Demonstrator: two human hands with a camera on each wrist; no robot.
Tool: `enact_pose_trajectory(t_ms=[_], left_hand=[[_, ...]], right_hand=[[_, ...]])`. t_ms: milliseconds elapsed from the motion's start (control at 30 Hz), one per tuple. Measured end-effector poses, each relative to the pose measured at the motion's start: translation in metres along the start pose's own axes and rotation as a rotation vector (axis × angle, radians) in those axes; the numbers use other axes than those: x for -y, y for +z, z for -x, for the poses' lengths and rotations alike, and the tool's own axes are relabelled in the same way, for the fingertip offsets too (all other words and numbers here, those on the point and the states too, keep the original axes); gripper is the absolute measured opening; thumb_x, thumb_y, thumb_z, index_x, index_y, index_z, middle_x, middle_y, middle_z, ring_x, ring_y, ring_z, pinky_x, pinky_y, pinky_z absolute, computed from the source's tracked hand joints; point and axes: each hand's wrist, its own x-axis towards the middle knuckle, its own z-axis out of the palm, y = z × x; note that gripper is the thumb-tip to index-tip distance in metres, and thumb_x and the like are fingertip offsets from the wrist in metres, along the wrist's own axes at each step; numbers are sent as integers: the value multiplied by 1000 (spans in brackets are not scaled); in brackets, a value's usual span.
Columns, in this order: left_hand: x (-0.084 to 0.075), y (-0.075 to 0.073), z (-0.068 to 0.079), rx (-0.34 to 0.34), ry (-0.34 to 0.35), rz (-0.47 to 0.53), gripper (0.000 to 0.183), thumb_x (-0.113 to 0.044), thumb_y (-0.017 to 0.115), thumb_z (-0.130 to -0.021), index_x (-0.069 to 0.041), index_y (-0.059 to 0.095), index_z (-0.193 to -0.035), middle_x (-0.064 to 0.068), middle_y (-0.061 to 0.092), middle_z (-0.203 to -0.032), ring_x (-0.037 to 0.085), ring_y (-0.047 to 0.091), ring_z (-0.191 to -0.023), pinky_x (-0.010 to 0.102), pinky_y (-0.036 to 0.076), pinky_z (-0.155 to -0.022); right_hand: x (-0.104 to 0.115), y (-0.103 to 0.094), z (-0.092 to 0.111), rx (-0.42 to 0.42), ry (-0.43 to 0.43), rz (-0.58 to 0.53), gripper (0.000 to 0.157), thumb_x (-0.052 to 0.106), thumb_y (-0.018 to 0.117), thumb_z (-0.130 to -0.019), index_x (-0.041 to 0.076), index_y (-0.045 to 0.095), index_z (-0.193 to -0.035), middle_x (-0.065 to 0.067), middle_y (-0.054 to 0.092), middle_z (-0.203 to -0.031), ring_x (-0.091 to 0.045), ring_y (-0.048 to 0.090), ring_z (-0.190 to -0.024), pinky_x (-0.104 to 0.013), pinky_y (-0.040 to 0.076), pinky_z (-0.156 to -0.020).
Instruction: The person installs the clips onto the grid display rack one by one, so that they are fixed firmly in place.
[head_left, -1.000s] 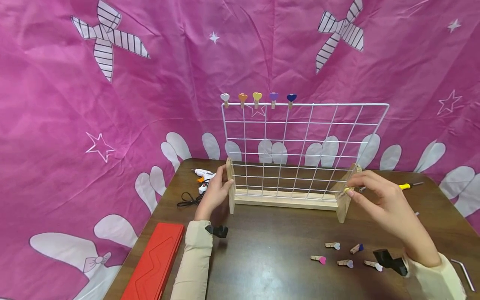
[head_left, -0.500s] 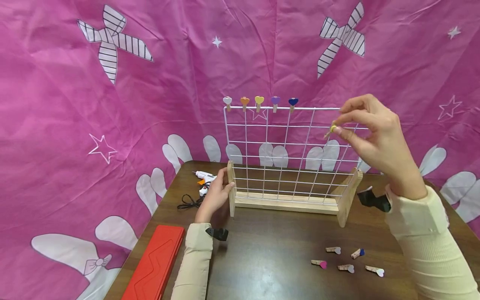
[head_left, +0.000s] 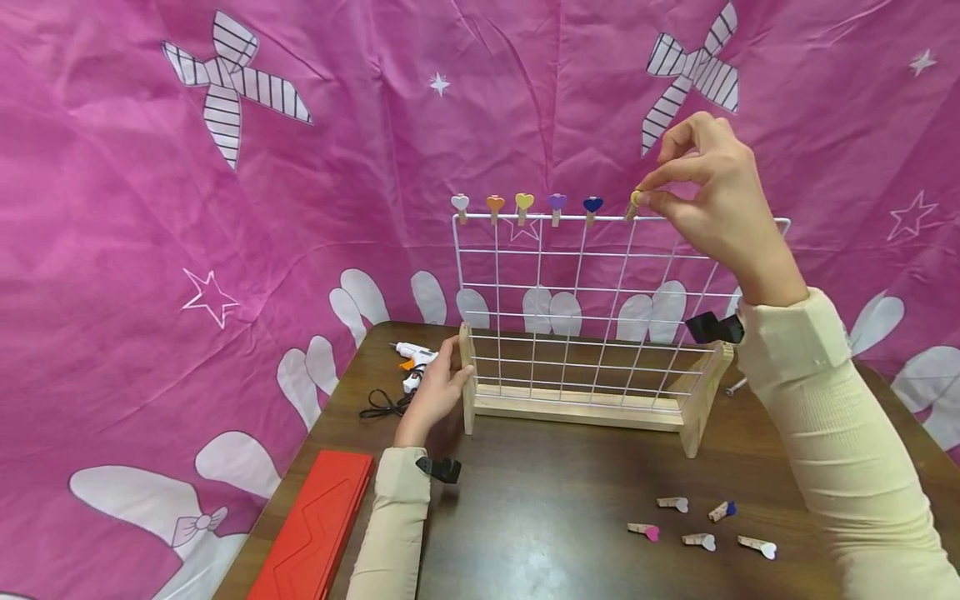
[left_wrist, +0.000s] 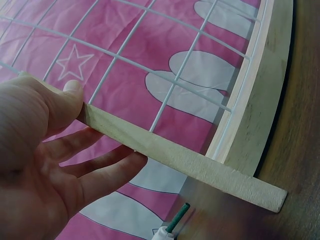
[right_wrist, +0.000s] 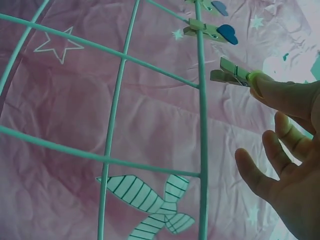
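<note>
A white wire grid [head_left: 558, 288] stands upright in a wooden base [head_left: 577, 412]. Clothespins with heart tops, among them a white [head_left: 460, 202], an orange [head_left: 495, 204] and a dark blue one [head_left: 592, 205], sit along its top wire from the left. My right hand [head_left: 723, 196] pinches a clothespin with a yellow heart [right_wrist: 235, 73] between thumb and finger; in the right wrist view its wooden end points at the top wire, a small gap away. With thumb and fingers on either side, my left hand [left_wrist: 65, 140] grips the base's left side board [left_wrist: 185, 160].
Several loose heart clothespins, one pink [head_left: 645, 532], lie on the table [head_left: 525, 517] at front right. A red case [head_left: 311, 525] lies at the left edge. Behind my left hand is a white glue gun [head_left: 415, 353] with a black cord [head_left: 382, 406].
My right hand has lifted the yellow-heart clothespin from beside the base's right side board up to the grid's top wire. The left hand keeps its hold on the left board.
</note>
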Motion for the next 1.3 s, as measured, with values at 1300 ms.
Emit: enact_pose_trajectory(t_ms=[1300], left_hand=[[-1, 0, -1, 10, -27, -7, 50, -8, 54, -93, -11, 32, -138, 19, 56, -118, 27, 57, -105, 43, 51, -81]], right_hand=[[3, -12, 135, 153, -66, 16, 22, 6, 69, -77, 3, 67, -98, -12, 56, -100, -24, 50, -93, -25, 35, -75]])
